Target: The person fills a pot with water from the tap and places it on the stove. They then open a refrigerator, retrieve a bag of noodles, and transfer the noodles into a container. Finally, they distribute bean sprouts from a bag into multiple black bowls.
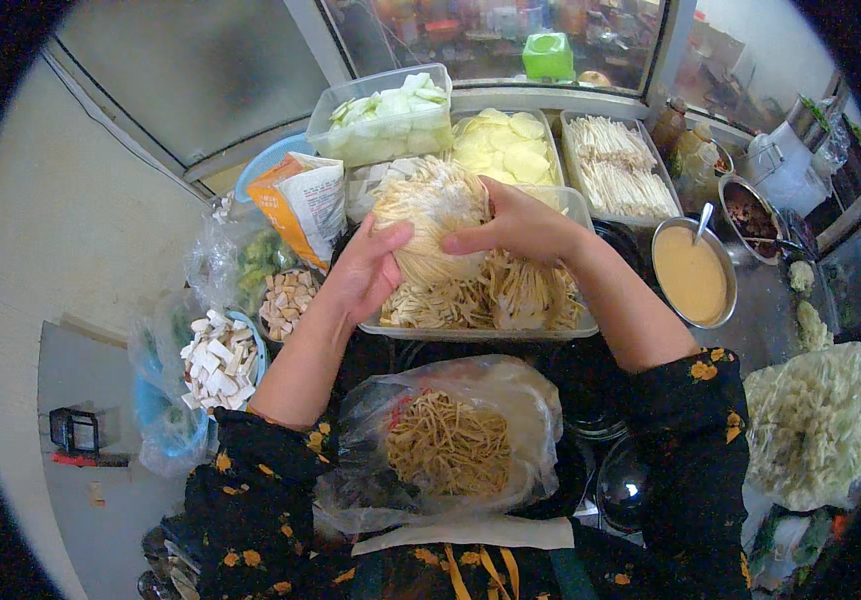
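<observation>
A thick bundle of pale, thin noodle-like strands is held up between my two hands. My left hand grips its left side, thumb on top. From the right, my right hand clasps it with the thumb across the front. Directly beneath is a clear plastic tub, partly hidden by the bundle and my hands. Inside it lie similar strands and another bundle. Nearer to me, an open clear plastic bag contains brownish strips.
Behind stand tubs of pale green slices, potato-like slices and enoki mushrooms. A metal bowl of tan sauce with a spoon sits right, above bagged pale leafy vegetables. White chunks and an orange-white packet are left.
</observation>
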A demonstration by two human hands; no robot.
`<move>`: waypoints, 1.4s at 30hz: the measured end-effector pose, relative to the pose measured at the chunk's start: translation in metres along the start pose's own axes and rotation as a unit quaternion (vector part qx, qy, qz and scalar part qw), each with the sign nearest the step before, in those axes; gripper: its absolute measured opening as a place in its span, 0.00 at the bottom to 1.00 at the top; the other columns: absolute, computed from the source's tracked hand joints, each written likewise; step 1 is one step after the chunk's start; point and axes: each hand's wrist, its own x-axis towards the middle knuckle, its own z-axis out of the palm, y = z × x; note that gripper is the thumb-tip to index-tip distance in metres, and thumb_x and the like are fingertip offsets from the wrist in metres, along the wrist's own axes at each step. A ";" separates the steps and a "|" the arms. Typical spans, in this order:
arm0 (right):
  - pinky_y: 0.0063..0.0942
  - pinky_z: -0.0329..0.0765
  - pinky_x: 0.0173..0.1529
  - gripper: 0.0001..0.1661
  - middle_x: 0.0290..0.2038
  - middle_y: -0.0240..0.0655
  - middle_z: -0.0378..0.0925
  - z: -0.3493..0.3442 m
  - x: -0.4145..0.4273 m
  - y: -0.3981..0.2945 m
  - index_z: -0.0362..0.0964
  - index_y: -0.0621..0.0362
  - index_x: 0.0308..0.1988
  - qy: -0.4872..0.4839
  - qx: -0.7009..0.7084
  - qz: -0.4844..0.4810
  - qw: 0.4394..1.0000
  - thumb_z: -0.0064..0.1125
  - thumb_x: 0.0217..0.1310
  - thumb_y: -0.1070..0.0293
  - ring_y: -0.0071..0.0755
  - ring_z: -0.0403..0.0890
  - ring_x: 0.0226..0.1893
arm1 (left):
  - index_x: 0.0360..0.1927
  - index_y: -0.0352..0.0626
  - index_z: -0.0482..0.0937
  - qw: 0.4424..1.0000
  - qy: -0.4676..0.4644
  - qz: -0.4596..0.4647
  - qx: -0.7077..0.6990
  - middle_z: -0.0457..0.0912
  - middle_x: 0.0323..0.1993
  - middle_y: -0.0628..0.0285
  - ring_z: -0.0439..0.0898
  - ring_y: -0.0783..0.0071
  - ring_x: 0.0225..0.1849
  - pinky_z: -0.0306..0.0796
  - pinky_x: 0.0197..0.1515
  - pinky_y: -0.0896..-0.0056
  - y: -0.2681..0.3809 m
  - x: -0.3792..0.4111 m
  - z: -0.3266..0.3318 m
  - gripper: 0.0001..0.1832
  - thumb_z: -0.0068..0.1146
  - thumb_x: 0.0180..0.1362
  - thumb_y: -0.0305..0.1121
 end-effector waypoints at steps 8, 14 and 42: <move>0.27 0.67 0.47 0.41 0.42 0.42 0.71 0.006 0.000 0.015 0.58 0.68 0.50 0.094 -0.152 0.049 0.983 0.68 0.37 0.60 0.32 0.71 0.42 | 0.53 0.37 0.56 0.959 0.150 0.110 0.214 0.69 0.45 0.57 0.72 0.69 0.44 0.68 0.46 0.68 -0.019 0.005 0.016 0.37 0.64 0.41 0.30; 0.29 0.69 0.44 0.46 0.40 0.45 0.72 0.001 0.002 0.022 0.57 0.71 0.49 0.114 -0.214 0.090 0.966 0.69 0.34 0.56 0.38 0.73 0.41 | 0.53 0.36 0.56 0.948 0.195 0.047 0.246 0.69 0.46 0.55 0.71 0.69 0.47 0.67 0.48 0.67 -0.021 0.008 0.011 0.36 0.63 0.44 0.35; 0.27 0.66 0.51 0.54 0.46 0.45 0.69 -0.005 -0.008 0.019 0.54 0.67 0.55 0.070 -0.067 0.092 0.991 0.72 0.29 0.54 0.36 0.71 0.46 | 0.50 0.39 0.65 0.999 0.030 -0.012 0.027 0.73 0.43 0.60 0.74 0.68 0.43 0.71 0.45 0.67 -0.012 -0.003 0.017 0.22 0.54 0.50 0.27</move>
